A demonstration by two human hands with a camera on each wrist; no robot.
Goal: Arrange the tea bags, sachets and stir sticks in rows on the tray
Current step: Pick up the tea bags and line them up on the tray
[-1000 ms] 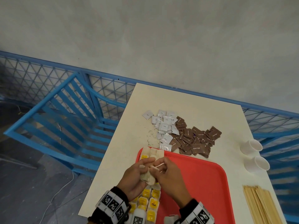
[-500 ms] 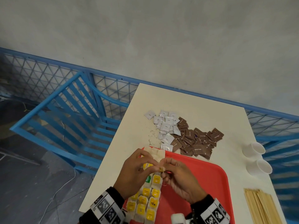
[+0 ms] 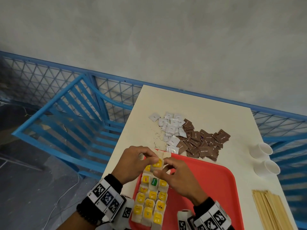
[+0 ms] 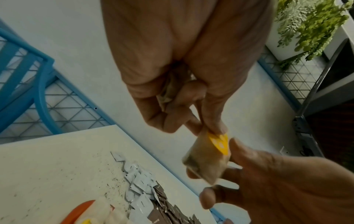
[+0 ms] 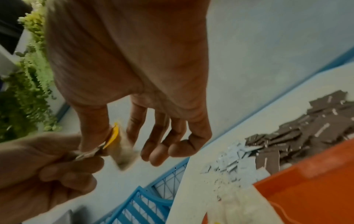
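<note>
Both hands hold one tea bag (image 3: pixel 157 164) with a yellow tag just above the far left part of the red tray (image 3: pixel 207 188). My left hand (image 3: pixel 152 159) pinches its top edge by the tag (image 4: pixel 218 142), and a second crumpled tea bag (image 4: pixel 167 94) is tucked in that palm. My right hand (image 3: pixel 163 169) pinches the same bag (image 5: pixel 122 151) between thumb and forefinger. Rows of tea bags (image 3: pixel 150 203) lie along the tray's left side. White sachets (image 3: pixel 171 128) and brown sachets (image 3: pixel 202 141) are piled beyond the tray. Stir sticks (image 3: pixel 270 211) lie at the right.
Two white paper cups (image 3: pixel 262 149) stand near the table's right edge. Tea crumbs (image 3: pixel 157 138) are scattered left of the white sachets. A blue chair (image 3: pixel 69 130) and blue mesh fence (image 3: pixel 41 80) stand to the left and behind the table.
Both hands have moved a little away from me toward the tray's far left corner. The tea bag, held with its string out before, now shows its yellow tag on top.
</note>
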